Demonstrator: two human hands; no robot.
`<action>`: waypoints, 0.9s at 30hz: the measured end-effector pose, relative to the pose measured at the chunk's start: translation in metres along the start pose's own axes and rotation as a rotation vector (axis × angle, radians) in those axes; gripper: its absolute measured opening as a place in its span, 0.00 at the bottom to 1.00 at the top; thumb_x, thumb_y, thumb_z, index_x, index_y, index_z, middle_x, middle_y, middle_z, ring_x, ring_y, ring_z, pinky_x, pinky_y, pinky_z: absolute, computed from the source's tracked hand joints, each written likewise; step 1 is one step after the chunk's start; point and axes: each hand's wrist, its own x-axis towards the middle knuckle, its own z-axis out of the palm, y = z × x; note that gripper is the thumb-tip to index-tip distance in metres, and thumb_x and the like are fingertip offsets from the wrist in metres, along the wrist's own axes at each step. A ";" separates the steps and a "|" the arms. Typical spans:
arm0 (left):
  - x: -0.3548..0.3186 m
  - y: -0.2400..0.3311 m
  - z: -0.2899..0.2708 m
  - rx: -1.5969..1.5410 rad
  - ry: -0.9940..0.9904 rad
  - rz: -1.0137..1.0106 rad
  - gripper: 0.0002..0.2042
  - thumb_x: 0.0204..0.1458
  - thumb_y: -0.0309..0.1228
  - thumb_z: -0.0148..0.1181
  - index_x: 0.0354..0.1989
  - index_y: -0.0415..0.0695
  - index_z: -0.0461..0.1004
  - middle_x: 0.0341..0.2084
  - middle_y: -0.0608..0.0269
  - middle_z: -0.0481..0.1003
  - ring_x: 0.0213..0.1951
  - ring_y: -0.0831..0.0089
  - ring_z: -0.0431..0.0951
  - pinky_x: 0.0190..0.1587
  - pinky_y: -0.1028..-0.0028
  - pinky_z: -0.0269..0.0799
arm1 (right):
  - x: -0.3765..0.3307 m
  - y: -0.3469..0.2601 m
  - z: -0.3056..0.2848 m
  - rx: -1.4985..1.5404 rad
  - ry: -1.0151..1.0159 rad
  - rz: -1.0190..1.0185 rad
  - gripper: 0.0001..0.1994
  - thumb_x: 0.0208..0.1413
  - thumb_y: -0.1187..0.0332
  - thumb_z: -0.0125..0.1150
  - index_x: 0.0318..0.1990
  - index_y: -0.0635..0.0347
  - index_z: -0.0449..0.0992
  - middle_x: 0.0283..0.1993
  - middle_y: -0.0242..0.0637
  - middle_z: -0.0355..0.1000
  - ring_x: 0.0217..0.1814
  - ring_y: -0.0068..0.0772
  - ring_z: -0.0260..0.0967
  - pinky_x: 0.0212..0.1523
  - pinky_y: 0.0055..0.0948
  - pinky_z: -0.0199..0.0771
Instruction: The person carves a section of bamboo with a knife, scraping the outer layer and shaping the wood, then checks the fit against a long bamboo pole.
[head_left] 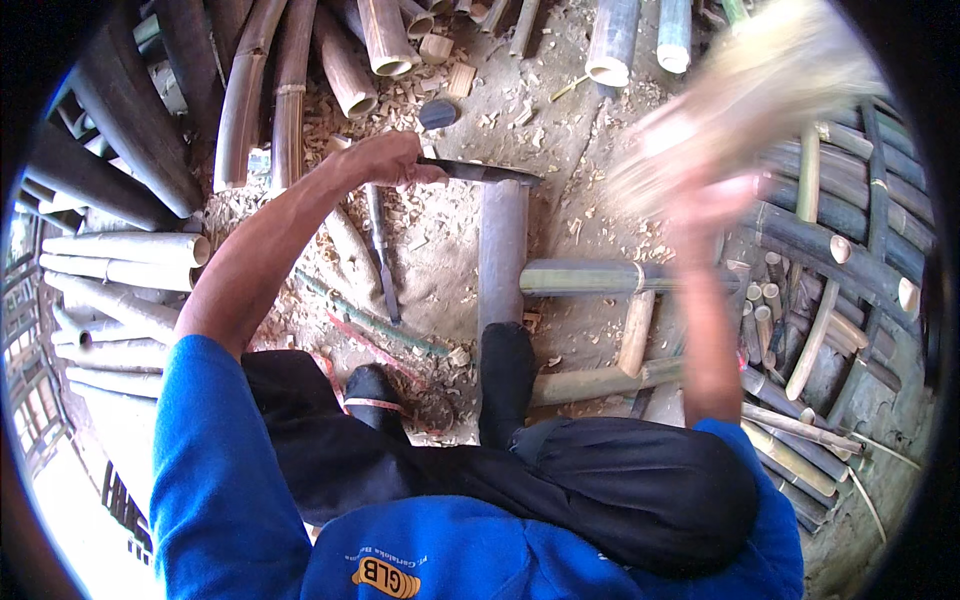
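Note:
My left hand (390, 160) is closed round the handle of a large knife (482, 173). Its dark blade lies across the end of a grey bamboo pole (503, 245) in front of me. Up at the right, my right hand (712, 200) grips a pale, thick wooden piece (745, 105), both smeared by motion. The wood's exact shape cannot be made out. My dark-covered foot (505, 370) is against the near end of the pole. A long chisel-like tool (382, 260) lies on the ground below my left hand.
A crosswise bamboo length (580, 277) meets the pole from the right. Cut bamboo tubes (120, 250) are stacked at the left, and more bamboo (800, 230) lies at the right. Wood chips (430, 215) litter the ground. A dark round disc (438, 114) lies beyond my left hand.

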 end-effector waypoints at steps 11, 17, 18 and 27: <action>-0.007 0.006 -0.006 -0.127 -0.094 -0.044 0.26 0.55 0.57 0.62 0.23 0.43 0.80 0.16 0.64 0.77 0.18 0.74 0.74 0.21 0.69 0.68 | 0.021 -0.048 -0.030 0.141 -0.273 0.217 0.32 0.55 0.69 0.65 0.64 0.70 0.58 0.50 0.46 0.74 0.41 0.33 0.77 0.44 0.31 0.81; -0.003 0.015 -0.019 -0.333 -0.245 -0.137 0.23 0.57 0.52 0.64 0.24 0.43 0.80 0.17 0.65 0.77 0.16 0.79 0.72 0.18 0.75 0.64 | -0.034 0.037 -0.003 -0.062 -0.800 0.776 0.31 0.51 0.69 0.70 0.58 0.74 0.62 0.51 0.52 0.72 0.50 0.42 0.76 0.51 0.32 0.80; -0.003 0.014 -0.015 -0.387 -0.315 -0.214 0.21 0.57 0.51 0.64 0.25 0.43 0.80 0.18 0.65 0.77 0.16 0.80 0.71 0.17 0.76 0.63 | -0.028 0.038 -0.016 0.072 -0.747 0.713 0.30 0.52 0.69 0.70 0.58 0.74 0.62 0.50 0.52 0.73 0.50 0.42 0.76 0.50 0.34 0.81; 0.008 0.014 -0.033 -0.099 -0.151 -0.050 0.14 0.48 0.36 0.70 0.35 0.38 0.80 0.25 0.61 0.78 0.22 0.71 0.75 0.22 0.71 0.71 | -0.034 -0.013 -0.072 0.586 -0.359 0.771 0.28 0.47 0.67 0.63 0.56 0.71 0.66 0.39 0.46 0.74 0.36 0.36 0.77 0.37 0.33 0.82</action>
